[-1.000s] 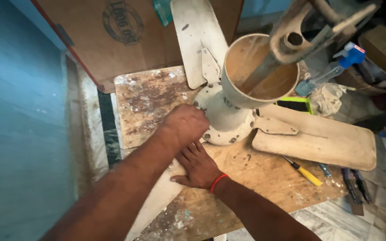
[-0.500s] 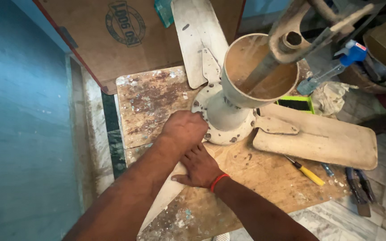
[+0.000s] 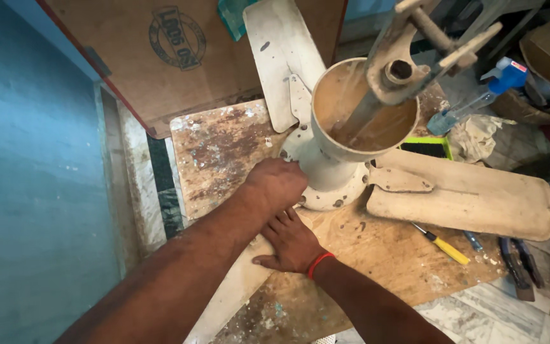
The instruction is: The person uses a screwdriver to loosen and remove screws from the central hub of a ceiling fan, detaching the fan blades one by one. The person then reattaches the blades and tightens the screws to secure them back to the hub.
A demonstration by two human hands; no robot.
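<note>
- Ceiling fan (image 3: 326,185), cream, grimy, lay on a paint-spattered wooden board (image 3: 224,153); its motor hub sat near the middle of the board, with a cup-shaped canopy (image 3: 351,127) standing up from it and a down-rod (image 3: 383,89) leaning out toward 1 o'clock.
- One blade (image 3: 281,57) ran from the hub toward 12 o'clock, crossing onto a sheet of brown cardboard (image 3: 141,70) propped behind the board.
- A second blade (image 3: 472,200) ran toward 3 o'clock, overhanging the board's edge.
- A third blade (image 3: 237,293) ran toward 7 o'clock, largely covered by the person's forearms.
- Yellow-handled screwdriver (image 3: 440,245) lay at 4 o'clock of the hub, just below the second blade.
- Pliers (image 3: 520,264), dark-handled, lay further out at 4 o'clock, near the board's corner.
- Blue-capped spray bottle (image 3: 479,95) and a crumpled rag (image 3: 479,137) sat at 2 o'clock, off the board.
- Green-framed brush (image 3: 428,148) lay tucked against the canopy at 3 o'clock.
- Left hand (image 3: 278,185) rested at 9 o'clock of the hub, touching its rim; fingers curled under, knuckles up; whether they gripped anything could not be told.
- Right hand (image 3: 294,245), red thread at the wrist, lay palm-down at 7 o'clock of the hub, fingers spread flat and pressed on the root of the third blade, clasping nothing.
</note>
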